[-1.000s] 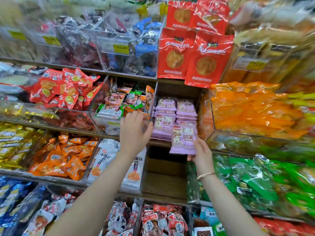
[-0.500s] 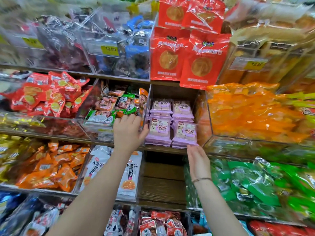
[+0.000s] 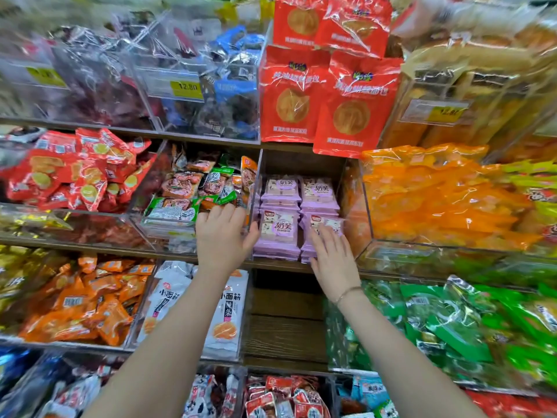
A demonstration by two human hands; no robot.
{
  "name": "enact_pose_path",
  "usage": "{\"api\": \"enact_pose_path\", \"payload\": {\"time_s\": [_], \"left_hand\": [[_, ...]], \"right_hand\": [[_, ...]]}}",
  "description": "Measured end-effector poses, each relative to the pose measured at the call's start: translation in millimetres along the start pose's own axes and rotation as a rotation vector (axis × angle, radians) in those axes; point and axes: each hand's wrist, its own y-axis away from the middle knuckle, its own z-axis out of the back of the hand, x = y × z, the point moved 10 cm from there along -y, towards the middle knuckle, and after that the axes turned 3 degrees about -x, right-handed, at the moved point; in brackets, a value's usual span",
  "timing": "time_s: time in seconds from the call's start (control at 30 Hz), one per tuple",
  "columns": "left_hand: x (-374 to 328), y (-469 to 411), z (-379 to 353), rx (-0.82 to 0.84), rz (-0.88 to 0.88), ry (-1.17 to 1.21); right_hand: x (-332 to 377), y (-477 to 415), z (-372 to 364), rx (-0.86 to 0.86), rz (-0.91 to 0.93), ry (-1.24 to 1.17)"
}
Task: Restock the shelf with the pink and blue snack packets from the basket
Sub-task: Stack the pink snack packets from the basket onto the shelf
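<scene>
Pink snack packets point(image 3: 280, 233) lie in neat stacks inside a clear compartment on the middle shelf point(image 3: 283, 265). My left hand point(image 3: 224, 236) rests against the clear divider wall at the compartment's left edge, its thumb touching the front left stack. My right hand point(image 3: 330, 251) lies flat with straight fingers on the front right stack of pink packets point(image 3: 319, 194). Neither hand holds a packet. No basket and no blue packets of the task are in sight.
Red bags point(image 3: 352, 107) hang above the compartment. Orange packets point(image 3: 437, 194) fill the bin to the right, mixed snacks point(image 3: 193, 191) the bin to the left. Below is a bare wooden slot point(image 3: 283, 321) between white packets point(image 3: 226, 315) and green packets point(image 3: 452, 327).
The pink packet my right hand held in front of the shelf now lies on the front right stack. My right hand came back up onto that stack. My left hand stayed at the divider.
</scene>
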Motion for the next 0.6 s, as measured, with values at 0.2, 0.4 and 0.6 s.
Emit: {"api": "enact_pose_path", "payload": {"time_s": [0.2, 0.4, 0.6], "left_hand": [[0.3, 0.3, -0.2, -0.040, -0.014, 0.001], [0.4, 2.0, -2.6, -0.043, -0.014, 0.006], [0.9, 2.0, -4.2, -0.033, -0.003, 0.007]], "right_hand": [[-7.3, -14.5, -19.7, 0.082, 0.004, 0.105], [-2.3, -12.5, -10.5, -0.010, -0.025, 0.032], [62.0, -27.1, -20.6, -0.008, 0.223, 0.088]]}}
